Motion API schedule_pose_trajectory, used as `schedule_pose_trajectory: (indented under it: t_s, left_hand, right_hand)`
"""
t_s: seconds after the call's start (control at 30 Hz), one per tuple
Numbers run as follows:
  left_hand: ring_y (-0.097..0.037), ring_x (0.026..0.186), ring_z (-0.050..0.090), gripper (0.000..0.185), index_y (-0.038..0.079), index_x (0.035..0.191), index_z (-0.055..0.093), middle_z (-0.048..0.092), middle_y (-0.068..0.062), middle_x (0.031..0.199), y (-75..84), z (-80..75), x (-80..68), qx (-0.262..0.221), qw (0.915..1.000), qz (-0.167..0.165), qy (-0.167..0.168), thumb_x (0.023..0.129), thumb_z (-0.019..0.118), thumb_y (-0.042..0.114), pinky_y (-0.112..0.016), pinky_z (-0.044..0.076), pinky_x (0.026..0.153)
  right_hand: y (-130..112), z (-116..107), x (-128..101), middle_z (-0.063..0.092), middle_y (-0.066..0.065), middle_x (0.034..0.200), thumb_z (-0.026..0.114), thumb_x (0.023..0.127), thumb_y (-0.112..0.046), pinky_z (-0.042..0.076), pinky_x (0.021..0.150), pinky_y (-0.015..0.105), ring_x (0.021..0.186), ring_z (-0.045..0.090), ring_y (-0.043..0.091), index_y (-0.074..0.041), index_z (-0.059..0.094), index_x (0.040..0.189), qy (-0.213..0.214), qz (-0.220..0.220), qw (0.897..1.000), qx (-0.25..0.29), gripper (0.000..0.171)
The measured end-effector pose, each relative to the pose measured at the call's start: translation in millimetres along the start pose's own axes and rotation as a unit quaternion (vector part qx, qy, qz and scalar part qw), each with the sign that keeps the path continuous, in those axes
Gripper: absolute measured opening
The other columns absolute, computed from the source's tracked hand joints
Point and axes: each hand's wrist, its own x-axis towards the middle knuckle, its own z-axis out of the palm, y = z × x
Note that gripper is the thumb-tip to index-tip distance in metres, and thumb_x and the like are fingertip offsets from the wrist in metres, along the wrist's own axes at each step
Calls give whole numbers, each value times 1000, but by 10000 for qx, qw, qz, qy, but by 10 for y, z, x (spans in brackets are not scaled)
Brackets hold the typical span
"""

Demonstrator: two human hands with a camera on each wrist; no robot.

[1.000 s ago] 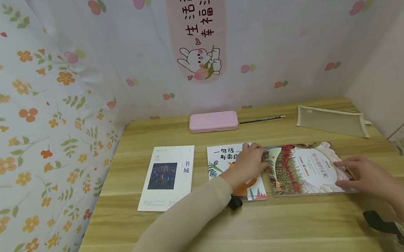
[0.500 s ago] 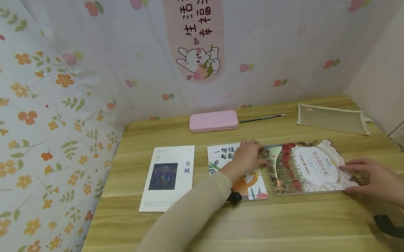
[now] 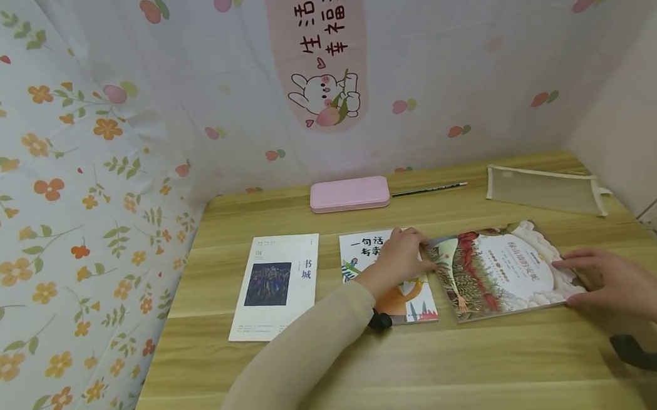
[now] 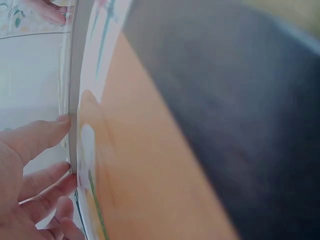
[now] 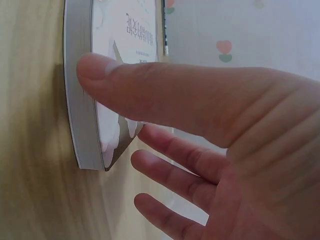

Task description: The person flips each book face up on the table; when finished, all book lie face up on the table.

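L hand [image 3: 401, 257] rests flat, fingers straight, on middle book [image 3: 365, 250], touching picture book [image 3: 502, 269]. R hand [image 3: 610, 279], fingers spread, presses its right edge. Pink case [image 3: 349, 194] closed.

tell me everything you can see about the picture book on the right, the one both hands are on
The picture book is a thin softcover lying flat and closed on the wooden table, slightly skewed. Its cover shows red and green plants around a white, cloud-edged panel with Chinese title text. Its page block looks grey from the side. It lies close beside the orange-and-white book. The left hand touches its left edge with straight fingers; the right hand rests at its right edge, thumb against the side.
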Motion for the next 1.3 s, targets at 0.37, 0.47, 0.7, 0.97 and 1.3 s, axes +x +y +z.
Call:
schedule_pose_trajectory:
  t_s: [0.37,0.47,0.7,0.97,1.3]
  left_hand:
    - [-17,126,54,44,29,131,71,64,11,138,-42,7,-82,-74,9998,207,-17,90,79,44,-21,51,75]
    - [-16,123,54,41,30,129,71,64,12,136,-35,9,-102,-62,9995,293,-21,91,78,44,-20,49,73]
    - [-10,107,50,40,31,129,71,66,15,132,-34,23,-137,-174,9988,434,-147,92,77,44,-19,45,73]
    - [-5,101,52,31,32,126,73,70,17,119,-41,35,-175,-343,9958,823,-228,96,74,40,-18,43,86]
    - [0,88,49,16,37,109,80,71,25,88,-44,104,-206,-801,9898,1165,-149,100,68,29,-15,37,83]
  right_hand:
    - [51,-114,109,58,38,130,96,67,-25,43,87,71,115,52,62,3,70,126,-402,154,9990,89,71]
    - [102,-112,125,61,37,127,96,66,-22,45,85,67,113,55,60,1,73,121,-254,21,9997,15,64]
    - [211,-106,152,64,35,121,95,66,-14,49,78,64,107,59,60,1,75,116,-23,-98,9999,-118,56]
    - [293,-149,218,66,39,117,88,78,-12,53,70,59,101,63,59,3,72,120,-150,232,9996,75,48]
    - [317,-99,304,72,20,97,80,90,-19,45,57,34,77,63,28,-3,72,122,170,390,9991,91,37]
